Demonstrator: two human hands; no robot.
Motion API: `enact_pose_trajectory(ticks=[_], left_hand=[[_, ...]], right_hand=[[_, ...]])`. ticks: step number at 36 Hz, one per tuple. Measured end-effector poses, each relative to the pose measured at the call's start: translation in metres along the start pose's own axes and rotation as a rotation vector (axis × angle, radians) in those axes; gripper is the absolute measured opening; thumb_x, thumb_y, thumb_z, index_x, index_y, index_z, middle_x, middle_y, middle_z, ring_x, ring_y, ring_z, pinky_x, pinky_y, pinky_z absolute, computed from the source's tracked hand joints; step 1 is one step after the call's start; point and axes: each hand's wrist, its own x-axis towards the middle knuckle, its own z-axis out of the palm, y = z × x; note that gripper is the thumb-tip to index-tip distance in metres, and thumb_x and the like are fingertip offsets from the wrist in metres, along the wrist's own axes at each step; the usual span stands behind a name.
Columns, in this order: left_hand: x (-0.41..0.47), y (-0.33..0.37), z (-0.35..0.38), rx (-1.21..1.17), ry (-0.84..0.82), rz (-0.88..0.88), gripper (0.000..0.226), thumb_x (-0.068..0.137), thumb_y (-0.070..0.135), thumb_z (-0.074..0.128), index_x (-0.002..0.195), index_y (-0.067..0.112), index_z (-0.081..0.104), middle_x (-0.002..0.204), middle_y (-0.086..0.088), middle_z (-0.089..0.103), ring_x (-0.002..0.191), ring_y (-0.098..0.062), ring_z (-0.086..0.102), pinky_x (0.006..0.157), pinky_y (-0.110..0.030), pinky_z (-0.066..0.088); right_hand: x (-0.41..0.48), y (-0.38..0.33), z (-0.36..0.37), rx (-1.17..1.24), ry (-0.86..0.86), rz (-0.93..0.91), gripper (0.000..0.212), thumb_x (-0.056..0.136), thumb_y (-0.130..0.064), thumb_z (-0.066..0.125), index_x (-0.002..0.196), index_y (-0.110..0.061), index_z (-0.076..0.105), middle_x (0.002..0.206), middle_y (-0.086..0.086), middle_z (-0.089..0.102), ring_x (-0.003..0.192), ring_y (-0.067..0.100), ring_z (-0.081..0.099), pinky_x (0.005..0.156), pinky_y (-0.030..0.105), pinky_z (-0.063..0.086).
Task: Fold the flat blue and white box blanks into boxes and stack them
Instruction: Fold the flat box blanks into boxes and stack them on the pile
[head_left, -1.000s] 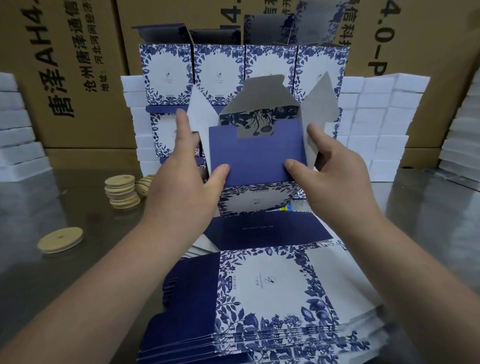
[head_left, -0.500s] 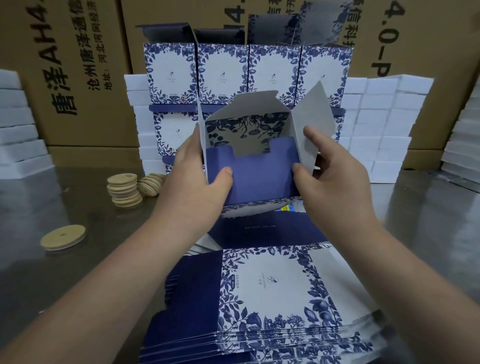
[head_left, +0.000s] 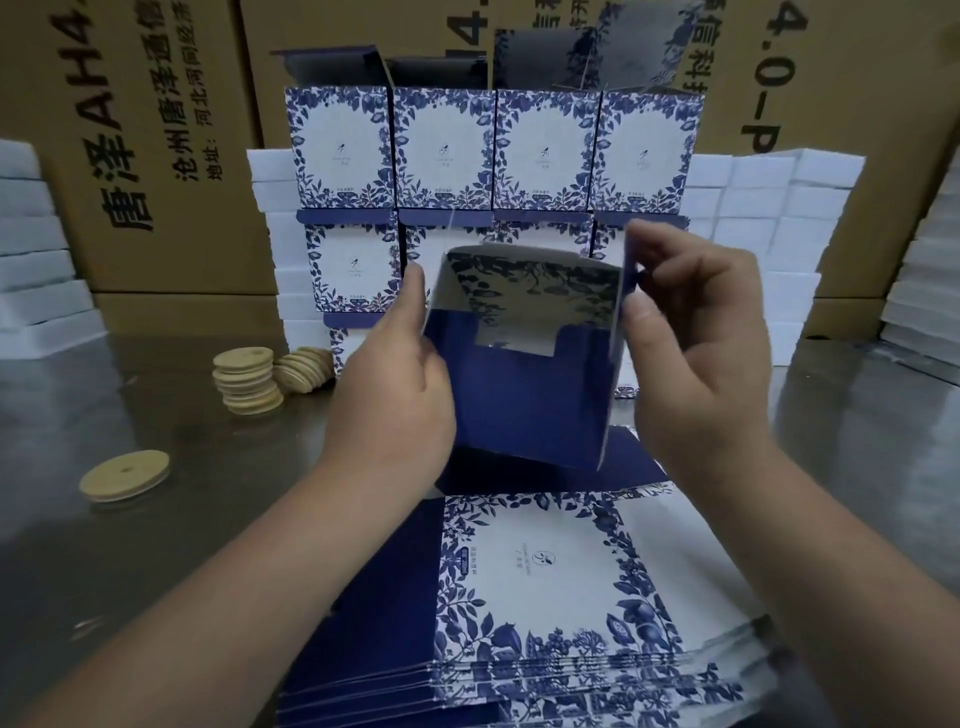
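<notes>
I hold a half-folded blue and white box (head_left: 524, 395) in the air above the table, its open end tilted toward me. My left hand (head_left: 395, 384) grips its left wall, fingers behind and thumb at the front. My right hand (head_left: 696, 353) pinches the right side flap near the top edge. Below my wrists lies a pile of flat blue and white blanks (head_left: 540, 597). Behind the held box stands a stack of folded boxes (head_left: 493, 150) in two rows.
Round wooden discs sit on the metal table (head_left: 130, 571) at the left: a small pile (head_left: 244, 382), a leaning group (head_left: 304, 366) and a single disc (head_left: 124, 475). White foam blocks (head_left: 779, 208) and big brown cartons (head_left: 156, 156) line the back.
The side flaps that stood spread out have been folded in, and the box has tipped so its open end faces me. My right hand moved up to the right flap.
</notes>
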Motion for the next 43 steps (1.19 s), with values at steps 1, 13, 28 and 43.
enact_pose_trajectory(ticks=[1,13,28,43], left_hand=[[-0.002,0.002,0.001,-0.010,-0.012,0.001,0.059,0.094,0.004,0.033,0.148,0.027,0.025,0.113,-0.014,0.062,0.089,-0.021,0.059,0.073,-0.035,0.048],[-0.004,0.012,0.000,-0.229,-0.069,-0.092,0.088,0.085,0.001,0.032,0.104,0.085,0.016,0.061,0.002,0.058,0.046,-0.012,0.037,0.045,-0.024,0.034],[-0.007,0.021,-0.003,-0.403,-0.150,-0.053,0.082,0.084,-0.010,0.030,0.112,0.066,0.039,0.134,0.005,0.055,0.053,-0.016,0.038,0.044,-0.019,0.035],[-0.008,0.010,0.000,-0.527,-0.248,0.041,0.031,0.083,0.020,0.040,0.081,0.035,0.068,0.137,0.019,0.041,0.127,0.008,0.039,0.104,-0.021,0.036]], right_hand=[[0.001,0.000,0.000,-0.035,-0.020,0.017,0.018,0.086,-0.019,0.047,0.093,-0.035,0.040,0.122,0.000,0.052,0.120,0.021,0.051,0.101,0.042,0.040],[0.002,0.002,0.000,-0.119,-0.209,-0.021,0.026,0.086,-0.008,0.043,0.095,-0.026,0.059,0.131,-0.002,0.042,0.125,0.007,0.041,0.104,0.018,0.032],[0.009,0.001,-0.012,-0.051,-0.201,0.035,0.036,0.088,-0.021,0.032,0.121,-0.028,0.046,0.145,0.003,0.022,0.136,0.003,0.027,0.113,0.023,0.023],[0.003,0.001,-0.008,-0.113,-0.084,0.002,0.053,0.082,0.004,0.032,0.129,-0.021,0.035,0.113,-0.014,0.043,0.102,-0.016,0.042,0.087,0.007,0.032]])
